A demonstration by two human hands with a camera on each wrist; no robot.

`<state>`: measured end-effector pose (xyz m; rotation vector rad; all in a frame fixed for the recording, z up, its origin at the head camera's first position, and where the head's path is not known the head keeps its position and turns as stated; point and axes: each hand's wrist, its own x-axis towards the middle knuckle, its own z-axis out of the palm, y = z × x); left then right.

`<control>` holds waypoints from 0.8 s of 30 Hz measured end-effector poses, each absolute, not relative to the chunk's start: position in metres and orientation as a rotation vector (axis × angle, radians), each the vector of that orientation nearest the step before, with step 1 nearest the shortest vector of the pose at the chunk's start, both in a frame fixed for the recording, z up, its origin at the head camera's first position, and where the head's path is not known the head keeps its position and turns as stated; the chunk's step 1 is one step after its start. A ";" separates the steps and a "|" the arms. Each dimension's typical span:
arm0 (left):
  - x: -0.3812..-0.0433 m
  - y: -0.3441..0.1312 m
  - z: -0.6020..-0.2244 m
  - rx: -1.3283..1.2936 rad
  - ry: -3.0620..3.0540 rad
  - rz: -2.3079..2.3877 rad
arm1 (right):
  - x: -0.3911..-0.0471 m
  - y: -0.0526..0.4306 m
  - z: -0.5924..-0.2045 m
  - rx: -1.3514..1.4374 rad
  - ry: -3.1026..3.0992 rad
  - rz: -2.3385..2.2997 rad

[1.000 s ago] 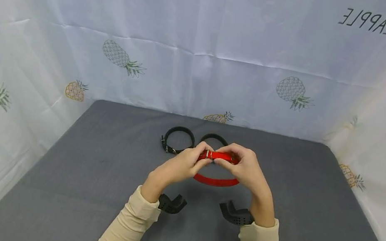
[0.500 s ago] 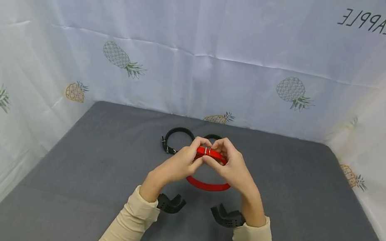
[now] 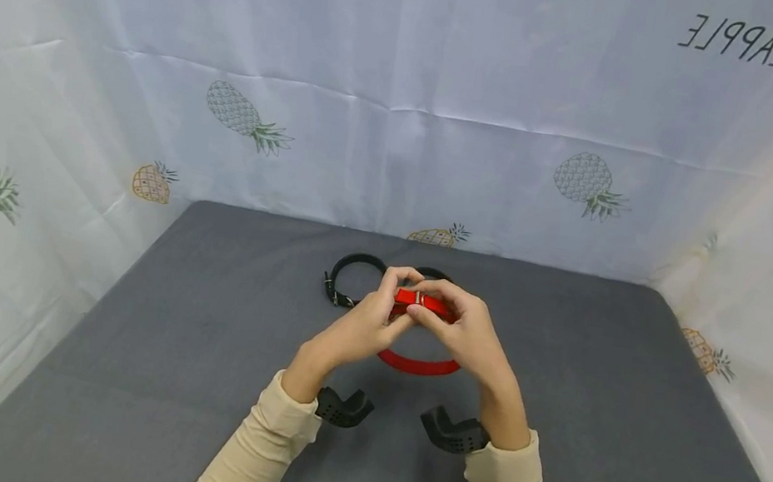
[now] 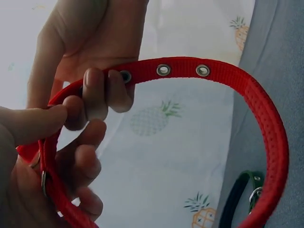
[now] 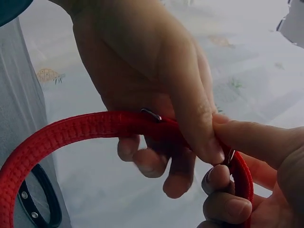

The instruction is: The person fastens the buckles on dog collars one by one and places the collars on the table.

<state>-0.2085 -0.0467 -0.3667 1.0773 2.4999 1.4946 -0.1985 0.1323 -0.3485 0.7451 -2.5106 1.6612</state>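
Both hands hold a red collar point(image 3: 417, 366) up in front of me, its closed loop hanging below the fingers. My left hand point(image 3: 360, 323) pinches the strap at the left of the metal fitting. From the other side my right hand point(image 3: 476, 338) grips the strap, thumb and fingertips right at the fitting. In the left wrist view, metal-rimmed eyelets point(image 4: 164, 70) run along the band, and a metal buckle part point(image 4: 44, 183) shows near my left thumb point(image 4: 33, 126). A metal loop point(image 5: 151, 114) stands on the band in the right wrist view. Fingers hide much of the buckle area.
Behind the hands, a black collar point(image 3: 332, 287) with a metal buckle lies on the grey table point(image 3: 197, 380). A second black collar point(image 3: 435, 272) is mostly hidden behind the hands. A white pineapple-print curtain point(image 3: 398, 167) encloses the back and sides.
My right hand has shifted left toward my left hand, and the red collar has moved left with it. Over the last half second, the right fingers have closed in around the metal fitting.
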 end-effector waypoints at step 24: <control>-0.214 -0.047 -0.369 1.149 2.737 1.687 | -0.203 0.145 -0.349 0.740 -2.423 1.717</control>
